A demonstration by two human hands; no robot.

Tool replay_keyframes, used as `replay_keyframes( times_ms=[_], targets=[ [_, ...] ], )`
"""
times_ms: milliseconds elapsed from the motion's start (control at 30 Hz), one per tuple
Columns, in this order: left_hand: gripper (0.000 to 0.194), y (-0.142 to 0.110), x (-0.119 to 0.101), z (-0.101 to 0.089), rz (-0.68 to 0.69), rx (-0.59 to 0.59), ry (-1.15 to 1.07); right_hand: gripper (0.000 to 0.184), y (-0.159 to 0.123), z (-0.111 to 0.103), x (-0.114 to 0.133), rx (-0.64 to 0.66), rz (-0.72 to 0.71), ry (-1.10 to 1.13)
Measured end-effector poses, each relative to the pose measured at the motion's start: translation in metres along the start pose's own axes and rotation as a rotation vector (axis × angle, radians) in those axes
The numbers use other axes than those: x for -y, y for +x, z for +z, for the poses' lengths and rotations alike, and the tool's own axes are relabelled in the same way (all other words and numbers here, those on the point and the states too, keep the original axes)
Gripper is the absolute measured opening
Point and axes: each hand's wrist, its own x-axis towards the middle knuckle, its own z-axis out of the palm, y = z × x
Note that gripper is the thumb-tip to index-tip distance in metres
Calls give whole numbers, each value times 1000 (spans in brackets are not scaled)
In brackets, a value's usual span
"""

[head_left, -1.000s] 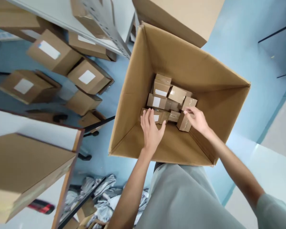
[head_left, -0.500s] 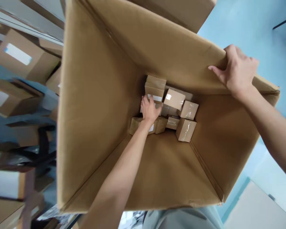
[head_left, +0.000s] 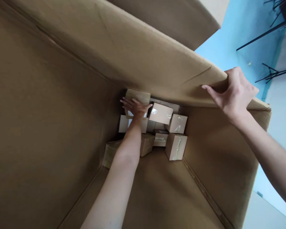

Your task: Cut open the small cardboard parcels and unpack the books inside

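Observation:
Deep inside a large cardboard box [head_left: 200, 178], my left hand [head_left: 136, 107] lies with spread fingers across a small taped carton [head_left: 138, 95] that has a white label partly under the hand. Its thumb reaches toward a neighbouring carton [head_left: 161, 113]. My right hand [head_left: 238, 92] grips the upper rim of the large box, thumb inside and fingers over the outer side. Several other small cartons sit at the bottom, among them a taped carton [head_left: 177, 147] in the lower right corner and a carton [head_left: 147, 144] partly behind my left forearm.
Another big cardboard box [head_left: 181, 22] stands just beyond the far wall of the large box. Blue floor [head_left: 231, 38] shows at the upper right, with thin black legs [head_left: 264, 35] of some furniture. A pale wall or panel [head_left: 267, 206] is at the lower right.
My view has moved closer into the large box. My left hand has shifted toward the far wall, onto the labelled carton, with its fingers more spread. My right hand keeps its hold on the rim.

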Motion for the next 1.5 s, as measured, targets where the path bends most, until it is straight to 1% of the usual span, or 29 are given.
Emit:
replay_keyframes(
  times_ms=[100,167,200,267,367,467,533,633,700,733,767,800,833,867,933,967,1000,1033,1100,1133,1200,1267,1333,1400,1433,1500],
  targets=[
    [140,6,3,2,-16,-17,-16,58,1,0,-3,23,13,3],
    [139,-2,7,-5,-17,-1,-13,57,1,-1,-4,44,27,8],
    [140,-11,10,-10,-3,4,-12,56,1,0,-4,51,31,11],
    [142,-38,19,-26,34,13,-17,54,1,1,-5,59,34,26],
    [138,-99,38,-59,66,-10,-56,53,0,5,-5,53,28,84],
    [134,-177,56,-99,90,-81,-100,55,4,5,-3,62,28,172],
    [132,-239,67,-129,122,-122,-138,58,8,-3,1,98,37,218],
    [127,-347,86,-178,216,-210,-241,73,6,-31,16,146,66,266],
    [122,-424,103,-213,261,-285,-350,88,-13,-58,35,140,83,343],
    [123,-462,113,-231,271,-306,-416,95,-31,-73,48,132,91,414],
    [125,-498,126,-247,269,-314,-488,100,-54,-89,63,135,114,513],
    [126,-533,138,-263,250,-318,-568,105,-82,-105,79,182,154,639],
    [125,-565,152,-277,232,-314,-656,110,-115,-120,96,268,238,786],
    [124,-593,165,-290,213,-308,-748,111,-149,-135,112,395,342,951],
    [120,-639,191,-311,164,-308,-906,115,-213,-161,142,718,517,1243],
    [119,-655,205,-319,132,-327,-962,117,-240,-174,156,865,541,1354],
    [119,-669,219,-326,93,-361,-996,116,-261,-189,171,966,522,1435],
    [119,-679,233,-332,46,-413,-1012,115,-277,-205,186,1028,497,1494],
    [120,-694,265,-344,-64,-548,-1027,112,-290,-244,220,1147,323,1607],
    [119,-699,283,-349,-118,-621,-1046,109,-290,-267,238,1166,226,1638],
    [111,-703,321,-360,-204,-770,-1140,96,-278,-315,278,1131,35,1693],
    [95,-699,360,-372,-247,-916,-1305,82,-258,-359,322,1047,-251,1754],
    [84,-688,397,-385,-271,-998,-1486,85,-238,-392,372,911,-521,1777],
    [87,-673,428,-399,-308,-1007,-1580,85,-223,-413,425,789,-744,1746],
    [90,-665,440,-405,-349,-1002,-1594,81,-219,-418,451,759,-828,1723],
    [89,-652,457,-416,-484,-987,-1589,68,-216,-423,494,777,-924,1655]
  ],
)
